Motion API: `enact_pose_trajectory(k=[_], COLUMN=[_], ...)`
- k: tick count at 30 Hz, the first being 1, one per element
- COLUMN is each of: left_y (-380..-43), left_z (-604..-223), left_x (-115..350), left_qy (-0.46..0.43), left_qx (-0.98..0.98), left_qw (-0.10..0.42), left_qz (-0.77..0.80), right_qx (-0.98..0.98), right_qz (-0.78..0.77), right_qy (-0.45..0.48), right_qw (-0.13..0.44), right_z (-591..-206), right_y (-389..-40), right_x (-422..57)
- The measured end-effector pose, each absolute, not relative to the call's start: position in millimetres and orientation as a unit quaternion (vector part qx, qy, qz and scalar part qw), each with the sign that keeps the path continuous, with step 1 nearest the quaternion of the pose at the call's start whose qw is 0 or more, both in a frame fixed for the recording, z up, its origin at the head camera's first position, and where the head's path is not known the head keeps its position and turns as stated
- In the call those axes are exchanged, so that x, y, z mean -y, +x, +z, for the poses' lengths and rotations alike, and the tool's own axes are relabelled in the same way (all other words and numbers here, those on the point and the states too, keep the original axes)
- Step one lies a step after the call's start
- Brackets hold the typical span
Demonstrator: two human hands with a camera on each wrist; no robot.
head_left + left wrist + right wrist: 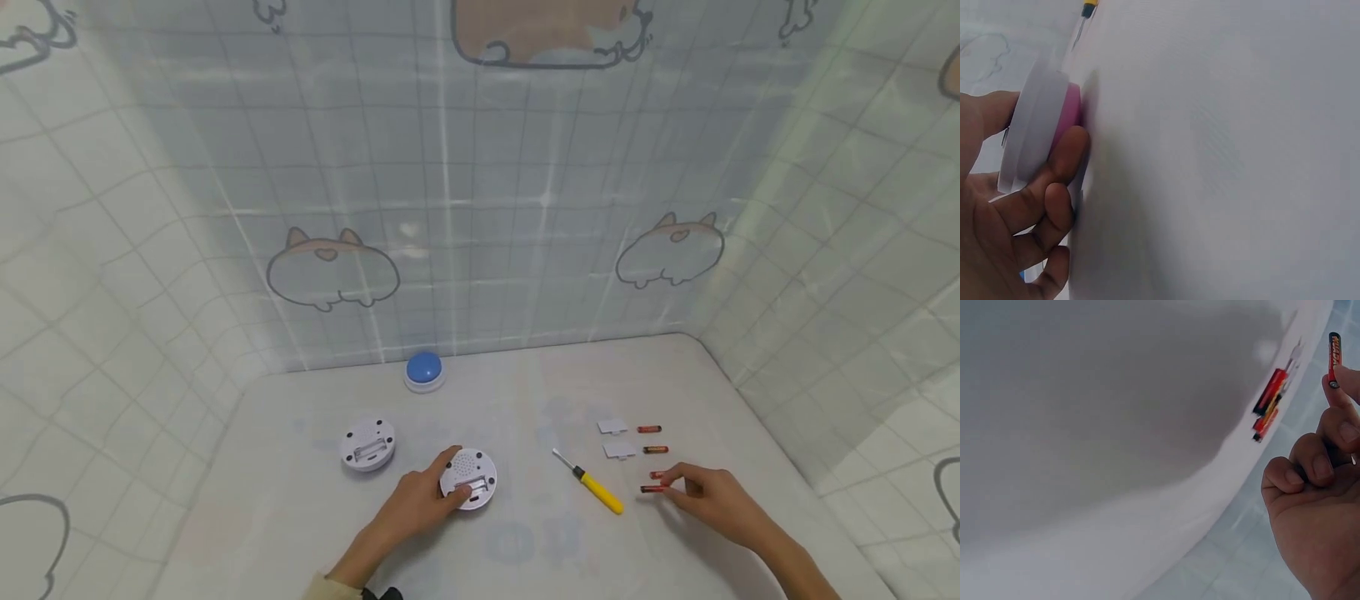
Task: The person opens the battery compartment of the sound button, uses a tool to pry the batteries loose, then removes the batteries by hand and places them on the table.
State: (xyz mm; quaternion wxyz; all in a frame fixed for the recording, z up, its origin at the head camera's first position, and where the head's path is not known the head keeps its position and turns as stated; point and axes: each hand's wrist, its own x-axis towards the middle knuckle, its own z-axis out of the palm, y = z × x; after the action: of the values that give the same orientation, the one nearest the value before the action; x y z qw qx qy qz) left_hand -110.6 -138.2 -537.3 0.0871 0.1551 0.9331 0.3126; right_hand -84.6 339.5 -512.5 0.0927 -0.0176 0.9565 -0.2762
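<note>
My left hand (408,504) grips a round white push-button device (467,465) that lies underside up, its battery compartment uncovered. The thumb is at the compartment, so part of it is hidden. In the left wrist view the device's pink dome (1070,111) faces the table, with curled fingers around the white rim. Over on the right, my right hand (712,500) pinches a small red and black battery (1335,356) between thumb and forefinger. Another red battery (657,475) lies just beyond it, partly covered by the fingers.
A second white device (367,444) lies upturned at left. Behind it stands a blue-domed button (423,368). A yellow-handled screwdriver (600,492) lies between the hands. Two white covers (618,451) sit beside two batteries (656,449). Patterned walls surround the white table (517,400).
</note>
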Motion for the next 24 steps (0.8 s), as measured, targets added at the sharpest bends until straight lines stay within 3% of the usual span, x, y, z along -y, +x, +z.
enact_pose_trajectory(k=[18,24], left_y=[-65.2,-57.7], left_z=[-524.6,-521.7], left_x=[204.4,218.8], left_qy=[0.051,0.044], left_qx=[-0.937,-0.943], left_qw=[0.149,0.145], left_qz=[0.312,0.295], right_qx=[-0.95,-0.955], right_qz=[-0.29,-0.276], right_qy=[-0.006,0.001], right_qw=[0.113,0.113], right_z=[-527.6,-530.2], right_y=[-78.2,-79.9], right_x=[-362.7,-363.9])
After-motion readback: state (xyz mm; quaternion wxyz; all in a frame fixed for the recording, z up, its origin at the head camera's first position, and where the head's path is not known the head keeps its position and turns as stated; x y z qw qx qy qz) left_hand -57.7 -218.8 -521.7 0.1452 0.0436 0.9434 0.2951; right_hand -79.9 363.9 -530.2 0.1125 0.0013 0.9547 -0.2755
